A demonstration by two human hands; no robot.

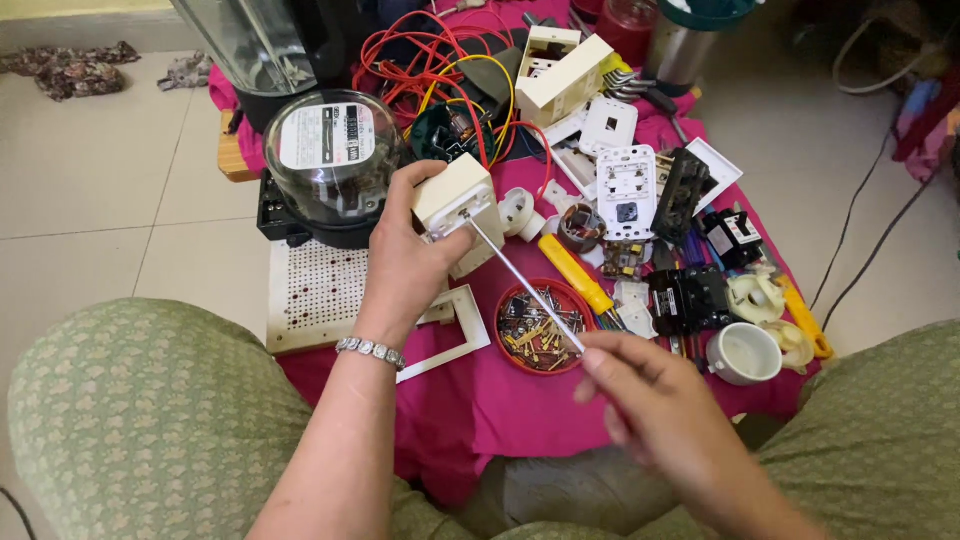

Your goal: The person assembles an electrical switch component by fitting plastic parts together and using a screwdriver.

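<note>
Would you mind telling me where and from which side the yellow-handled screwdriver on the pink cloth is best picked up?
Grip the yellow-handled screwdriver around the middle of its handle, from above. It lies flat and slanted on the pink cloth, top side free, though the red dish of screws crowds its near side.

1. Pale beige floor tiles (110, 170) with thin dark grout lines, spreading left and right of a magenta cloth (500, 400) laid flat on them.
2. Left of the cloth and farther away, along the upper edge: a low light wall base (80, 25), with a crumpled patterned rag (70, 68) lying at its foot.
3. Just right of that rag, nearer the cloth: a smaller grey rag (187, 70) on the tiles.
4. Right of the cloth: black cables (860, 200) trailing over the floor toward a heap of coloured fabric (930, 110) at the far right edge.
5. Soft, even daylight throughout, brightest on the tiles left of the cloth.
</note>
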